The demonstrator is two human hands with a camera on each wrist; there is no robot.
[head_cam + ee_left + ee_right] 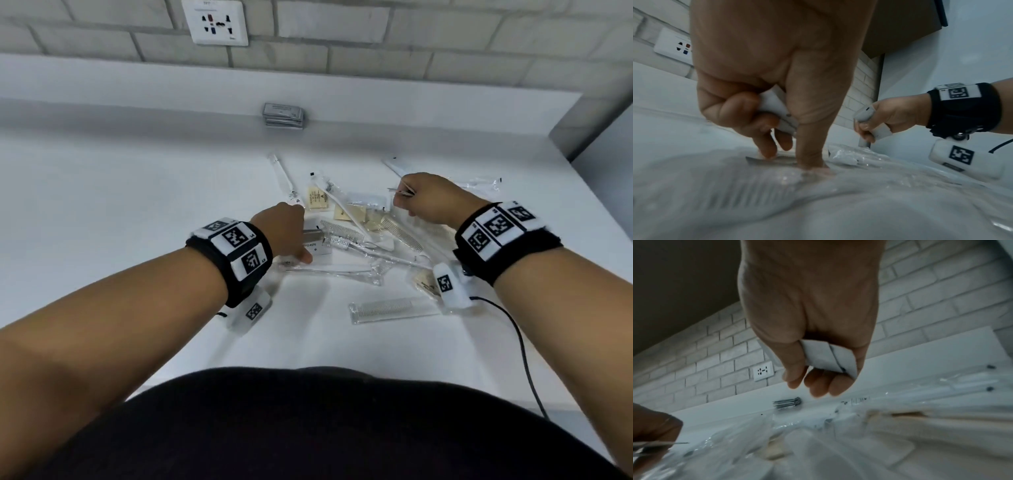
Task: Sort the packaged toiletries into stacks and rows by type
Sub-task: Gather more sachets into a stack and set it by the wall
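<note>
A loose pile of wrapped toiletries [356,226] lies mid-table: clear-wrapped combs [394,308], toothbrushes [337,204], tan soap packets [317,200] and a white toothpaste box [318,247]. My left hand [298,240] hovers at the pile's left side over that box. In the left wrist view it grips a small white packet [777,110] in its curled fingers, while thumb and forefinger touch a flat grey packet [772,160] on the pile. My right hand [406,200] is raised over the pile's right side and grips white packets [828,358].
A stack of grey packets [283,114] stands at the back against the white ledge [137,89]. A wall socket [215,21] sits above. A black cable [524,359] trails from my right wrist. The table edge [342,371] is close to my body.
</note>
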